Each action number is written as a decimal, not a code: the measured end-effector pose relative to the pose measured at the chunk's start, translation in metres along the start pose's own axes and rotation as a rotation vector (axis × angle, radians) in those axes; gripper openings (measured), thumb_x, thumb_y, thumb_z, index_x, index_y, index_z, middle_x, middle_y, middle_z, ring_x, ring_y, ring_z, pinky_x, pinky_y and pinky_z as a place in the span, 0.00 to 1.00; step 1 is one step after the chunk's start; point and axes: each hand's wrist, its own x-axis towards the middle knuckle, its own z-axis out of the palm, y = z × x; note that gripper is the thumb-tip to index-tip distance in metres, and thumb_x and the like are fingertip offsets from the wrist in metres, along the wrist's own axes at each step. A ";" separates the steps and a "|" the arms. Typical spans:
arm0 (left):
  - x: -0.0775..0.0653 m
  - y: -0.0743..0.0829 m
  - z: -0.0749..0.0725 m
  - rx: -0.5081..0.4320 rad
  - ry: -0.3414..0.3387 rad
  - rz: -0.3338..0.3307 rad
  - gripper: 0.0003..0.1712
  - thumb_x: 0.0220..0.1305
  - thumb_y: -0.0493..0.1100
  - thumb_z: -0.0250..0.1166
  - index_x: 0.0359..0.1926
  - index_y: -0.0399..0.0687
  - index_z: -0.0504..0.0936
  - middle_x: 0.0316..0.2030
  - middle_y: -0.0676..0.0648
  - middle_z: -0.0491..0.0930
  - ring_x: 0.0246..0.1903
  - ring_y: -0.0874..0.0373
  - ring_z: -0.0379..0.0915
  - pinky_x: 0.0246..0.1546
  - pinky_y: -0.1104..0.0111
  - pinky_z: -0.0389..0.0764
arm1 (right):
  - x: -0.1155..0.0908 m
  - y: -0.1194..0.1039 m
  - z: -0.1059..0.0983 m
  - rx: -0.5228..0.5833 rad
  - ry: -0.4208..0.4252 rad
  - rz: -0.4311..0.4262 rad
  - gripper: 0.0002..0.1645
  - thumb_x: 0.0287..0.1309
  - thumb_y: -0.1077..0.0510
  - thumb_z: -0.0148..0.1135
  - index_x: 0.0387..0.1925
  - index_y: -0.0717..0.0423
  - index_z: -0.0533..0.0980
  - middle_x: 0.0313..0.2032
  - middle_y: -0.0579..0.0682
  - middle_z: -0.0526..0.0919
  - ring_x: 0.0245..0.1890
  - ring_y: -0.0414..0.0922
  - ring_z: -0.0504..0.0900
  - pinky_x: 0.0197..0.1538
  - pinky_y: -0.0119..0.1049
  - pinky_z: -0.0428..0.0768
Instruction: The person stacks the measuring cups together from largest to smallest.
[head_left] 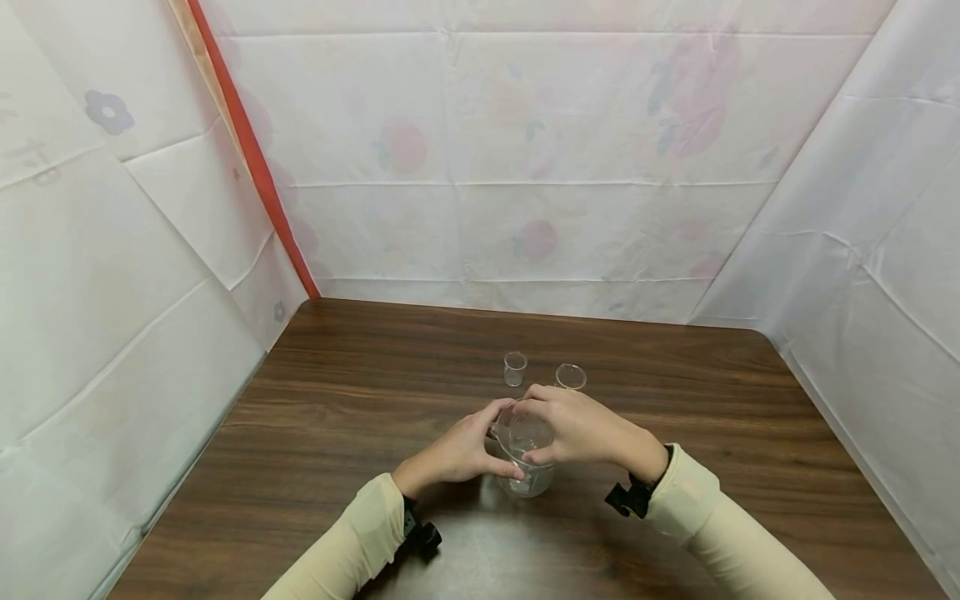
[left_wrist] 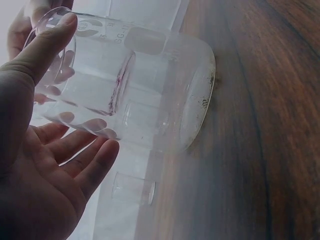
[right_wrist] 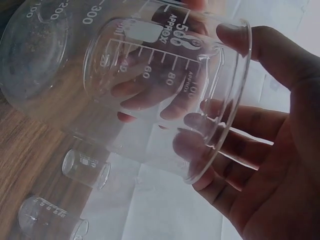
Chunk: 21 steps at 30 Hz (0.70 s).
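A large clear glass beaker (head_left: 529, 482), marked up to 500, stands on the table. My left hand (head_left: 467, 448) holds it near the rim, thumb on the near side and fingers curved round it, as the left wrist view shows. A smaller beaker (right_wrist: 145, 75), marked up to 100, sits inside the large beaker's upper part, its base well above the large one's bottom. My right hand (head_left: 577, 427) reaches over the top from the right and grips the smaller beaker near its rim. Clear glass overlaps there, so the exact finger contact is partly obscured.
Two more small beakers stand farther back on the brown wooden table (head_left: 360, 350): the smallest beaker (head_left: 515, 369) on the left, another beaker (head_left: 571, 377) to its right, partly behind my right hand. Pale patterned cloth (head_left: 480, 233) hangs behind and at both sides.
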 end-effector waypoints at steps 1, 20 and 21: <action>0.000 0.000 0.000 0.000 0.000 0.002 0.55 0.47 0.59 0.77 0.71 0.50 0.59 0.62 0.49 0.74 0.58 0.55 0.73 0.57 0.59 0.76 | 0.000 0.000 0.000 -0.007 -0.010 0.004 0.31 0.45 0.46 0.75 0.51 0.54 0.79 0.45 0.45 0.80 0.44 0.41 0.81 0.49 0.39 0.80; 0.000 -0.001 0.000 -0.010 0.021 0.007 0.53 0.46 0.61 0.77 0.70 0.56 0.61 0.57 0.53 0.78 0.52 0.59 0.76 0.53 0.61 0.77 | 0.010 -0.007 -0.002 -0.072 -0.130 0.019 0.31 0.47 0.46 0.75 0.50 0.57 0.78 0.40 0.48 0.79 0.36 0.42 0.81 0.42 0.36 0.81; 0.000 -0.001 0.000 -0.015 0.020 0.006 0.53 0.46 0.61 0.77 0.70 0.56 0.61 0.57 0.53 0.78 0.52 0.59 0.76 0.53 0.61 0.77 | 0.010 -0.008 -0.002 -0.082 -0.137 0.017 0.31 0.47 0.46 0.75 0.50 0.57 0.78 0.40 0.48 0.80 0.36 0.42 0.81 0.41 0.36 0.81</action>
